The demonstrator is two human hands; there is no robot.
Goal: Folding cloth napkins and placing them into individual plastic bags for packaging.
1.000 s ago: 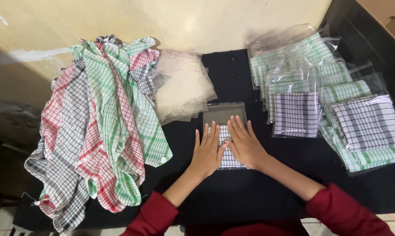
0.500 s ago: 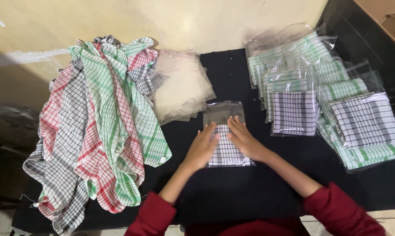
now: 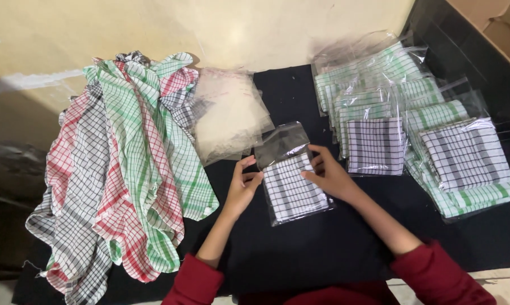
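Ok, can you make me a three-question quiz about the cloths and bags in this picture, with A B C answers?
1. Where is the loose cloth pile?
A. left side
B. right side
C. on the lap

2. What colour are the checks on the bagged cloth between the hands?
A. red
B. black
C. green

3. Is that bag's top flap closed?
A. taped shut
B. open, sticking up
C. torn off

Answers: 1 A, it lies beside the left hand. 2 B, dark lines on white. 3 B, the flap stands past the right hand.

Cardboard box [image 3: 492,22] cut off by the top right edge
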